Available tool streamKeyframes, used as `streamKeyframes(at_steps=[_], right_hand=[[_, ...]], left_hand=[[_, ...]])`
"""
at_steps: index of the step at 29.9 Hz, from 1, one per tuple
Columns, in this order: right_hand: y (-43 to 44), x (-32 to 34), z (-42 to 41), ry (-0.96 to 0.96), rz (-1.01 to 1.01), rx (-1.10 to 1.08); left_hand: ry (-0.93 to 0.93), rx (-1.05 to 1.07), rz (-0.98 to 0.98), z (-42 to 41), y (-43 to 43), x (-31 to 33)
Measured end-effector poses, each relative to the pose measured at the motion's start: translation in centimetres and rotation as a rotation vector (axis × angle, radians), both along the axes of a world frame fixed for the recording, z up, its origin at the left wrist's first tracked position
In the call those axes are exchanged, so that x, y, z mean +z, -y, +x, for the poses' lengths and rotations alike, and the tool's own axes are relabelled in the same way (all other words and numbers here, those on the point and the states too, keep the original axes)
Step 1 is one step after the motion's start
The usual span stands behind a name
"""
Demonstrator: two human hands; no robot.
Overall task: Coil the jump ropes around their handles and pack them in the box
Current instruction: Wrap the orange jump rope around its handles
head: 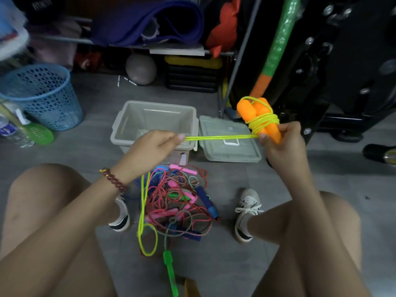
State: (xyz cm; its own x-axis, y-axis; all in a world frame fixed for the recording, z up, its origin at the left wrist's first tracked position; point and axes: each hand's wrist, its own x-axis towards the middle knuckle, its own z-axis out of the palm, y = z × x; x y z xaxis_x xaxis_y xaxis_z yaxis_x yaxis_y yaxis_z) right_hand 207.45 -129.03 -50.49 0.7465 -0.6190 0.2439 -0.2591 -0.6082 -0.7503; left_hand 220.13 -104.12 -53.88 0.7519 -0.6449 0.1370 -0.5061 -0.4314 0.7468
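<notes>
My right hand (pixel 280 140) grips a pair of orange handles (pixel 260 116) held together, with several turns of neon yellow rope wound around them. My left hand (pixel 156 144) pinches the yellow rope (pixel 218 137), which runs taut in doubled strands between both hands. Below my left hand the rope's slack hangs to the floor in a loop (pixel 147 239). A grey plastic box (pixel 154 123) stands open on the floor beyond my hands. Its lid (pixel 227 144) lies to its right. Between my feet sits a tangled pile of jump ropes (pixel 182 202) with pink, blue and green handles.
A blue mesh basket (pixel 42 95) stands at the left with a green bottle (pixel 36 131) beside it. A shelf with a purple mat (pixel 145 22) fills the back. Black exercise equipment (pixel 342 71) stands at the right. My knees and white shoes flank the pile.
</notes>
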Motion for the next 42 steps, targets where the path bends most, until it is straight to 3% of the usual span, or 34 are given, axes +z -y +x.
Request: streamKeyframes(at_steps=[3, 5, 8, 18, 24, 32, 35, 39, 42], right_hand=[[-0.7, -0.7, 0.1, -0.044, -0.056, 0.013], [-1.1, -1.0, 0.6, -0.038, -0.051, 0.002], [-1.3, -1.8, 1.6, -0.034, 0.004, 0.009], [-5.3, -3.6, 3.5, -0.363, -0.052, 0.243], [-8.8, -2.7, 2.0, -0.483, -0.212, 0.611], [-11.0, -1.3, -0.2, -0.449, -0.271, 0.962], [-10.5, -1.1, -0.1, -0.396, -0.205, 1.009], [-9.5, -1.2, -0.3, -0.338, -0.060, 1.047], [-8.6, -0.9, -0.6, -0.302, 0.252, 1.069]], left_hand=[[-0.097, 0.029, -0.216, -0.6, 0.0, 1.1], [-0.059, 0.015, -0.265, -1.5, 0.2, 1.9], [0.050, 0.040, -0.257, -2.3, 0.3, 2.4], [0.534, 0.003, -0.247, -3.1, 0.2, 4.4], [0.482, 0.200, -0.275, -1.2, -1.0, 4.9], [0.446, 0.289, -0.169, 0.8, -1.7, 3.6], [0.379, 0.337, -0.091, 2.0, -1.8, 2.6], [0.156, 0.249, -0.115, 3.6, -1.6, 0.8], [-0.028, 0.163, -0.237, 3.8, -0.9, -0.2]])
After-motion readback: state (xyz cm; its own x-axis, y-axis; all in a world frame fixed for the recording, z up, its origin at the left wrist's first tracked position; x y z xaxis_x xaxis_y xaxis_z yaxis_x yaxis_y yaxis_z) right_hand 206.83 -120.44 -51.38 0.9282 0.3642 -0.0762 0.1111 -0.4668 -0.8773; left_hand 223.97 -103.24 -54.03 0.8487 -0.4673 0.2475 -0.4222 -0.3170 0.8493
